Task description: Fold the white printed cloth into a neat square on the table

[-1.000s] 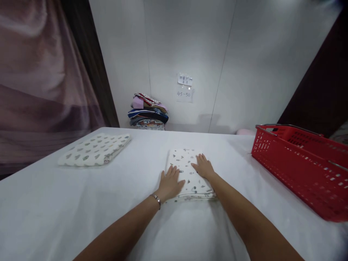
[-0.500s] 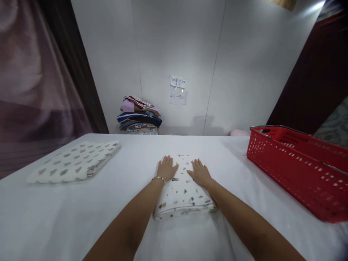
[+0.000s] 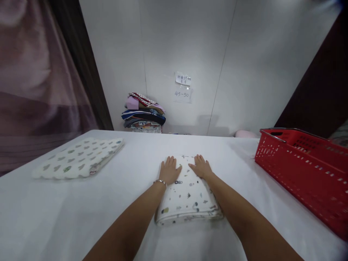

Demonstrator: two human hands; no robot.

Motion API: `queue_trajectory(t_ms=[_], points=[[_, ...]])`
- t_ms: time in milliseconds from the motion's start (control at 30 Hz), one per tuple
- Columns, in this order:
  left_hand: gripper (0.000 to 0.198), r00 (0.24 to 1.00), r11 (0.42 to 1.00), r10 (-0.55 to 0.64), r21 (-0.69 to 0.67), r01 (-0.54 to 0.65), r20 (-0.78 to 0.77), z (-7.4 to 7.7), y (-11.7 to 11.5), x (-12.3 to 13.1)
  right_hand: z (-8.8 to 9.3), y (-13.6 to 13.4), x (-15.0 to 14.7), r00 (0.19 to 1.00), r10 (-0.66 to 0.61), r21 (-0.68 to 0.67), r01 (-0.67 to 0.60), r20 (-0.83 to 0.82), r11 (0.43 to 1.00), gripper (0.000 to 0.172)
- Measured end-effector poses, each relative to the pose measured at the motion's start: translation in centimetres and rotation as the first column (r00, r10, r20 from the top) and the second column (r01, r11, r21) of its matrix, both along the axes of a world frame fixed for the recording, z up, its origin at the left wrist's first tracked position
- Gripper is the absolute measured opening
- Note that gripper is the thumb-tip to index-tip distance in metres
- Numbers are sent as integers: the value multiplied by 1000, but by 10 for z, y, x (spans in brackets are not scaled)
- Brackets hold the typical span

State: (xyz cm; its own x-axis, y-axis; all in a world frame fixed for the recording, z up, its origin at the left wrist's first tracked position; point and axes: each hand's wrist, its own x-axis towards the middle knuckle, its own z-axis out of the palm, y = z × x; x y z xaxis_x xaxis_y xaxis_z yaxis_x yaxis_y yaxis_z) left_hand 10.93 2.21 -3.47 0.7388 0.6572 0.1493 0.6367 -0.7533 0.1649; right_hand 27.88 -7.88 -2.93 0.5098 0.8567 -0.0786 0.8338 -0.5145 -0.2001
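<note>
A folded white cloth with small printed figures (image 3: pixel 187 197) lies on the white table (image 3: pixel 67 217) straight ahead of me. My left hand (image 3: pixel 170 171) rests flat on its far left corner, fingers stretched out, a bracelet on the wrist. My right hand (image 3: pixel 201 167) lies flat on its far right corner, fingers spread. Neither hand grips anything. A second folded white cloth with green and grey spots (image 3: pixel 78 158) lies further off at the left of the table.
A red plastic basket (image 3: pixel 307 170) with metal handles stands at the right edge of the table. A stack of folded coloured fabrics (image 3: pixel 144 113) sits against the white wall behind. Paper notes (image 3: pixel 182 87) hang on that wall. A purple curtain (image 3: pixel 32 83) hangs at the left.
Both hands have slid from the near half of the printed cloth to its far edge. The cloth now lies closer to me in view. The camera has shifted slightly.
</note>
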Motion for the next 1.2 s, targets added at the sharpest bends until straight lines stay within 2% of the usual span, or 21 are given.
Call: queue_trajectory(t_ms=[100, 200, 333, 433, 533, 633, 733, 800, 900, 1000, 1067, 1100, 1200], points=[[63, 1000, 1000, 3, -28, -3, -13, 2, -1, 0, 11, 0, -3, 1000, -5, -10, 5, -30, 1000, 73], [63, 998, 995, 0, -95, -5, -57, 14, 0, 1, 30, -10, -11, 996, -28, -22, 26, -80, 999, 67], [67, 992, 970, -15, -242, -16, -126, 35, -5, -4, 44, -53, -32, 995, 40, 69, -34, -95, 997, 70], [66, 988, 975, -145, -175, 134, -52, 37, -28, -23, 38, -97, -57, 990, 119, 104, -111, -75, 988, 75], [65, 961, 959, -272, -90, 267, -42, 24, -62, -48, 24, -128, -78, 986, 161, 64, -158, -46, 985, 72], [58, 950, 950, -313, -2, 313, -3, 13, -84, -62, 13, -137, -86, 986, 162, 41, -161, -29, 986, 69], [57, 954, 954, -299, -24, 300, 10, 16, -87, -64, 13, -133, -83, 981, 159, 111, -146, -111, 983, 68], [55, 956, 950, -294, -102, 295, 23, 22, -86, -66, 19, -134, -76, 955, 147, 208, -94, -257, 974, 68], [51, 952, 935, -291, -181, 304, 94, 31, -93, -80, 28, -147, -62, 911, 66, 328, 78, -406, 941, 66], [47, 912, 905, -388, -132, 405, 135, 34, -111, -101, 28, -172, -51, 870, 11, 498, 271, -493, 824, 59], [42, 883, 886, -447, -66, 459, 142, 34, -123, -110, 22, -189, -48, 829, 28, 562, 353, -558, 748, 46], [39, 872, 879, -466, -38, 476, 149, 33, -129, -112, 18, -196, -49, 812, 35, 562, 372, -583, 738, 39], [32, 847, 860, -502, -6, 511, 177, 35, -142, -104, 6, -210, -56, 752, 37, 507, 407, -658, 760, 26]])
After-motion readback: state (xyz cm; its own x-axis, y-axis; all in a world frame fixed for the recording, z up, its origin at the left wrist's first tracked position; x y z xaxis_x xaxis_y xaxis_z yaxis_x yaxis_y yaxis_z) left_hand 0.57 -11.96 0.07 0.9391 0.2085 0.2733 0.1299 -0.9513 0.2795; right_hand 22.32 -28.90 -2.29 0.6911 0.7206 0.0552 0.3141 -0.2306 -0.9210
